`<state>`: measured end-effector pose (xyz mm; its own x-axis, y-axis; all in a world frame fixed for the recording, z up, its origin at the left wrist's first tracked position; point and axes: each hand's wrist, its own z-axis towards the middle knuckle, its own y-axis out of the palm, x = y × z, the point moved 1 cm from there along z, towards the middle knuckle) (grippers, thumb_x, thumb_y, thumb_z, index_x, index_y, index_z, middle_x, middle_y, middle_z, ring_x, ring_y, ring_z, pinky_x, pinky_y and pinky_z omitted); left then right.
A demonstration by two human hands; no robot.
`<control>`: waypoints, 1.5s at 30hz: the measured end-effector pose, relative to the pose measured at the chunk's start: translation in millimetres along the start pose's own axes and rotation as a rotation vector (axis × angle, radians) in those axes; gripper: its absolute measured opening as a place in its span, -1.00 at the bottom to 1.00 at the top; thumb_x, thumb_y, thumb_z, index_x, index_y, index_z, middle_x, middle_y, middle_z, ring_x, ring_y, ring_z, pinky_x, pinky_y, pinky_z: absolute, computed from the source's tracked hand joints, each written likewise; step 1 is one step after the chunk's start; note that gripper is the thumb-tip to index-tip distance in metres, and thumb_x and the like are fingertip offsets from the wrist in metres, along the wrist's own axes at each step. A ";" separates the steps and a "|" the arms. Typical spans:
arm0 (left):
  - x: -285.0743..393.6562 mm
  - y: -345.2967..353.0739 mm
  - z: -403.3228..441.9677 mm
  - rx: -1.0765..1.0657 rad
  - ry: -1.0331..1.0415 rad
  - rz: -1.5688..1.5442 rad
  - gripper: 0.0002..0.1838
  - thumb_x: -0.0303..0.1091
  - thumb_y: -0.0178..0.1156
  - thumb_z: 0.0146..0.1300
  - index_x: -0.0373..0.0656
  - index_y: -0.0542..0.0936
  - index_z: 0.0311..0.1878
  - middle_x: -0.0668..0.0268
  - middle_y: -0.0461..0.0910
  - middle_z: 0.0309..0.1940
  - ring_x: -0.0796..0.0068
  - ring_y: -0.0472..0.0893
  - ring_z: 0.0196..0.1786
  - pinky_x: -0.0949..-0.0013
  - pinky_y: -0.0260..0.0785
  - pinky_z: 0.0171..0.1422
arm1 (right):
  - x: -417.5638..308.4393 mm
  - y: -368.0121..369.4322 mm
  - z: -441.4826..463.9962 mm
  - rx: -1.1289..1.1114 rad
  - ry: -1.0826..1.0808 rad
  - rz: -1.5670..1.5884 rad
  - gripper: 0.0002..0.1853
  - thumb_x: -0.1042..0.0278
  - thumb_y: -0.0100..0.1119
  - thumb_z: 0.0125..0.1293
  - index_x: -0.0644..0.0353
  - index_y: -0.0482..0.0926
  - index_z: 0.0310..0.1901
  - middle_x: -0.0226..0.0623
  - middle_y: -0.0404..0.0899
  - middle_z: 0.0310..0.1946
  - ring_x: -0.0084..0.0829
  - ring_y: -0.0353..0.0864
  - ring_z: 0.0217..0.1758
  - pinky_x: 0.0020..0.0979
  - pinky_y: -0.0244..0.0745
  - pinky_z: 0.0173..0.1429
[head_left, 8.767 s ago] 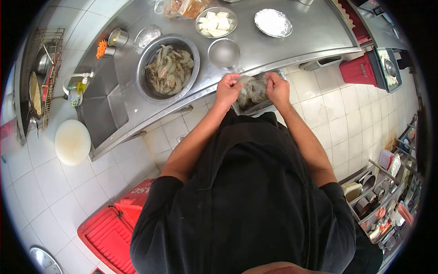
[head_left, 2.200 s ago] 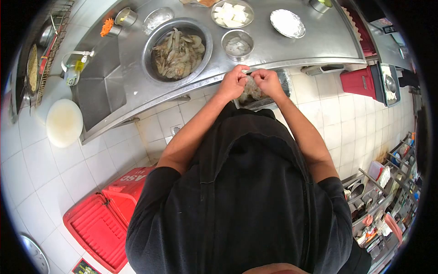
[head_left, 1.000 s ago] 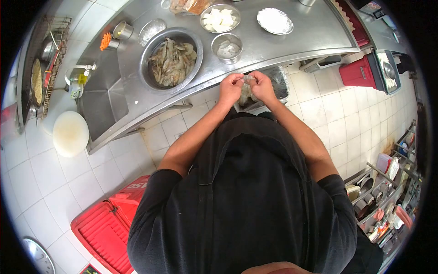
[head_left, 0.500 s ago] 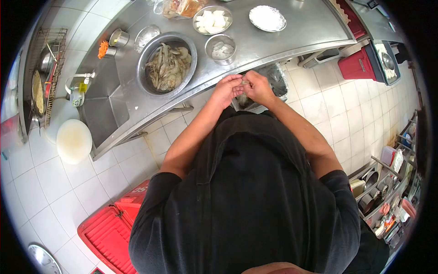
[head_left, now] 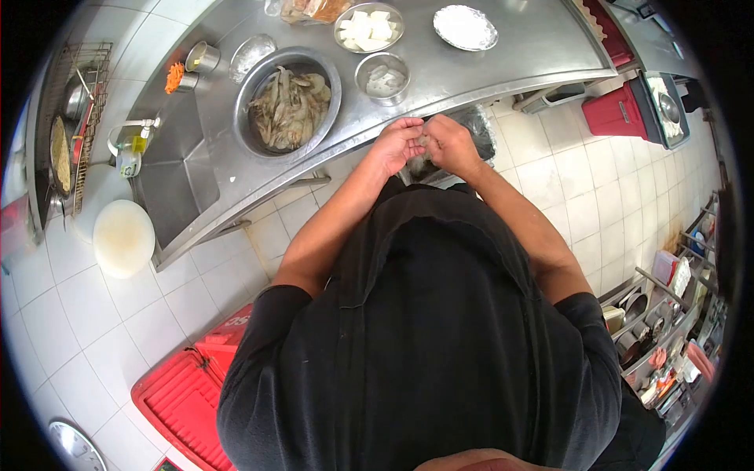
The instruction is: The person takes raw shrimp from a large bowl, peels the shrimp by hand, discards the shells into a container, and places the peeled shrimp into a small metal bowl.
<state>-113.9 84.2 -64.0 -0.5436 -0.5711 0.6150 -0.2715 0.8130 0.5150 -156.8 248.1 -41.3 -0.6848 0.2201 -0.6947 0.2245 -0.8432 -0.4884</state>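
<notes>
My left hand (head_left: 398,147) and my right hand (head_left: 451,146) meet just off the counter's front edge, fingertips pinched together. Between them is a small greyish shrimp (head_left: 424,141), mostly covered by the fingers. Below the hands stands a bin with a dark lining (head_left: 481,133); part of its contents shows under the fingers. On the counter, ahead and to the left, a large metal bowl (head_left: 335,118) holds a heap of unpeeled shrimp (head_left: 289,110). Beside it, nearer my hands, a small metal bowl (head_left: 386,100) contains pale peeled shrimp (head_left: 384,79).
The steel counter (head_left: 503,74) also carries a bowl of white cubes (head_left: 367,31), a white-filled plate (head_left: 466,28), a clear bowl (head_left: 253,58) and a metal cup (head_left: 203,57). A sink (head_left: 181,188) lies left. A red cooler (head_left: 188,400) stands behind on the left.
Both hands stay together over the bin, with the fingers shifting slightly around the shrimp. The whole view has tilted a little; the bowls are unchanged.
</notes>
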 end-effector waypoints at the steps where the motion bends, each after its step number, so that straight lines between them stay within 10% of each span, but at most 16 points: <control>1: -0.3 -0.9 0.8 0.017 0.017 0.036 -0.72 -0.49 0.19 0.37 -0.10 0.51 0.12 0.37 0.62 -0.16 0.46 0.64 -0.19 0.29 0.52 -0.12 | 1.7 2.5 -1.2 0.025 0.054 0.046 -0.94 0.58 0.18 0.17 0.23 0.57 -0.31 -0.15 0.56 -0.44 -0.14 0.61 -0.42 -0.25 0.55 -0.27; 4: -1.6 8.4 -3.9 0.029 0.096 0.152 -0.68 -0.48 0.22 0.36 -0.12 0.50 0.15 0.34 0.63 -0.16 0.48 0.64 -0.15 0.33 0.51 -0.12 | 12.7 8.2 -9.2 0.077 0.532 0.233 -0.93 0.55 0.17 0.20 0.23 0.60 -0.28 -0.18 0.58 -0.48 -0.31 0.62 -0.45 -0.28 0.54 -0.28; 7: -0.6 3.4 1.9 0.032 0.175 0.306 -0.64 -0.48 0.26 0.33 -0.15 0.49 0.18 0.32 0.64 -0.19 0.51 0.62 -0.18 0.37 0.49 -0.13 | 33.5 -2.4 -7.8 0.182 0.577 0.051 -0.91 0.52 0.16 0.23 0.23 0.63 -0.26 -0.21 0.58 -0.53 -0.44 0.61 -0.46 -0.32 0.52 -0.30; 12: 4.0 -6.3 -0.7 0.102 0.243 0.560 -0.57 -0.52 0.24 0.31 -0.19 0.45 0.24 0.35 0.62 -0.29 0.59 0.56 -0.26 0.43 0.44 -0.18 | 65.1 -19.6 -8.9 -0.100 0.159 -0.331 -0.91 0.50 0.25 0.15 0.21 0.67 -0.29 -0.14 0.66 -0.25 -0.05 0.66 -0.16 -0.15 0.58 -0.06; 22: 6.7 -10.2 1.8 0.008 0.323 0.879 -0.45 -0.52 0.23 0.29 -0.16 0.38 0.35 0.45 0.49 -0.42 0.66 0.41 -0.37 0.46 0.29 -0.24 | 2.0 -7.9 17.2 -0.287 -0.087 -0.270 -0.87 0.42 0.26 0.07 0.16 0.69 -0.31 -0.26 0.67 -0.34 -0.18 0.68 -0.15 -0.14 0.53 -0.03; 34: 8.5 -7.8 -15.7 -0.014 0.385 0.984 -0.34 -0.63 0.17 0.25 -0.10 0.31 0.43 0.45 0.41 -0.46 0.64 0.37 -0.39 0.44 0.24 -0.26 | 9.3 6.5 5.7 -0.333 0.117 -0.214 -0.91 0.38 0.24 0.09 0.20 0.64 -0.43 -0.13 0.66 -0.47 0.00 0.65 -0.39 -0.08 0.56 -0.26; 40: 9.5 -7.3 -19.9 -0.013 0.420 0.943 -0.34 -0.61 0.17 0.26 -0.08 0.31 0.45 0.41 0.46 -0.40 0.61 0.42 -0.36 0.43 0.31 -0.19 | 19.1 13.7 -7.4 -0.317 0.683 0.226 -0.84 0.38 0.25 0.15 0.22 0.72 -0.26 -0.10 0.71 -0.45 -0.27 0.73 -0.41 -0.31 0.60 -0.24; 45: 14.1 2.6 -25.8 0.019 0.457 1.014 -0.33 -0.60 0.18 0.26 -0.08 0.30 0.45 0.38 0.45 -0.40 0.57 0.45 -0.34 0.43 0.34 -0.16 | 13.9 11.3 -11.6 -0.205 0.558 0.224 -0.80 0.38 0.25 0.16 0.23 0.73 -0.21 -0.13 0.71 -0.45 -0.32 0.73 -0.41 -0.32 0.60 -0.23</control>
<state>-101.8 75.3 -38.6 -0.1776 0.3747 0.9100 0.1183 0.9261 -0.3582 -155.7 247.4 -62.6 -0.1536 0.3186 -0.9353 0.4860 -0.7998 -0.3523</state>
